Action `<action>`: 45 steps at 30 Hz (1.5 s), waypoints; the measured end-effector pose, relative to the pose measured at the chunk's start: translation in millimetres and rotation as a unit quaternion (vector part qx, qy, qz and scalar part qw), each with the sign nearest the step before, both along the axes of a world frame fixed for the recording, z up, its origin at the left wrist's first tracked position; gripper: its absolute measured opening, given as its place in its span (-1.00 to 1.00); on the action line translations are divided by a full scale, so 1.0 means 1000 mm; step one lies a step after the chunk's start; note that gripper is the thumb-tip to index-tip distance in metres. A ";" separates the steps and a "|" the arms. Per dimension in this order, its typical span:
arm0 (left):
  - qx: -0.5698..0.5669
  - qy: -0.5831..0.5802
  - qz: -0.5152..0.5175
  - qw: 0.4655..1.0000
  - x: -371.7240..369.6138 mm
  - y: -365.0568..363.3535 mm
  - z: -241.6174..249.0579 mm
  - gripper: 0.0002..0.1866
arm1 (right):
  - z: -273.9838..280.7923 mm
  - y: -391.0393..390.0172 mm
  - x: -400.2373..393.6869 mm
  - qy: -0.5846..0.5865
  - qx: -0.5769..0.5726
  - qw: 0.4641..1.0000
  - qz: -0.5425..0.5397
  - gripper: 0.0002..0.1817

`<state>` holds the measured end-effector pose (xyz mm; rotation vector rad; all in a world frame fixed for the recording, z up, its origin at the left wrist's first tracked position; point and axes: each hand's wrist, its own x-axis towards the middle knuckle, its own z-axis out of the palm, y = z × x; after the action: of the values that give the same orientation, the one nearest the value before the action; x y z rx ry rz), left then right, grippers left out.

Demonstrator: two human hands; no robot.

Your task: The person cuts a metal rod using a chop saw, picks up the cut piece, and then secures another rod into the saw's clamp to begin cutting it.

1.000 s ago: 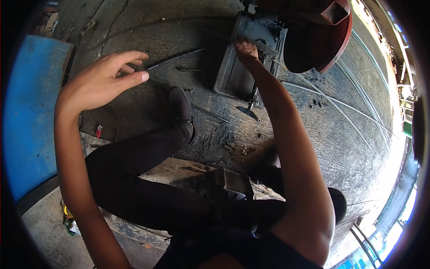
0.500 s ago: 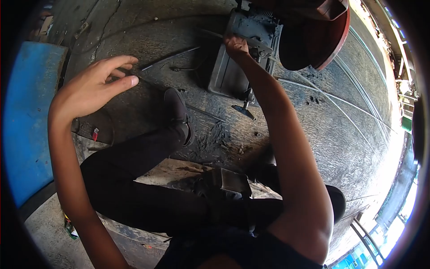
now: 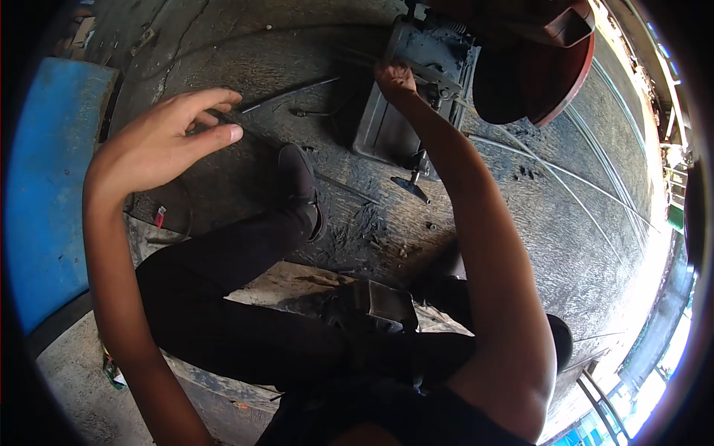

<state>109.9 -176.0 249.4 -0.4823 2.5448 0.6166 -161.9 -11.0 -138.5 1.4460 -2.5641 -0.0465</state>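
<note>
My left hand (image 3: 167, 141) hangs in the air at the left with its fingers apart and nothing in it. Just beyond its fingertips a dark rod (image 3: 290, 94) lies on the ground. My right hand (image 3: 396, 78) is closed at the near-left side of a machine with a metal base (image 3: 383, 123). What its fingers hold, by the machine's clamp (image 3: 444, 91), is too small and dark to tell. A large reddish round guard (image 3: 580, 82) covers the machine's right part. A T-shaped handle (image 3: 410, 189) sticks out of the base toward me.
Long thin metal rods (image 3: 550, 160) stretch over the ground to the right. A blue panel (image 3: 48, 193) stands at the left edge. My shoe (image 3: 295, 172) is between my hands. A metal block (image 3: 387, 303) lies between my legs. A red item (image 3: 160, 216) is under my left wrist.
The view has shifted slightly, so the machine and rods sit a little further right and lower. Both hands keep nearly the same pose.
</note>
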 end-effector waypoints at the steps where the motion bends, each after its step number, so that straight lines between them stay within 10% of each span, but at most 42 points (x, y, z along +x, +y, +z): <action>1: 0.000 0.000 0.001 1.000 0.000 0.000 0.000 -0.45 | 0.002 -0.002 0.002 -0.010 0.014 1.000 -0.003 -0.80; 45: -0.009 -0.006 -0.008 1.000 -0.003 0.004 -0.004 -0.45 | -0.004 -0.004 -0.001 -0.030 -0.067 0.993 -0.091 -0.74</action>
<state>106.8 -171.7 245.1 -0.4692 2.5427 0.5848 -163.1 -15.1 -142.5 1.1802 -2.6831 0.1417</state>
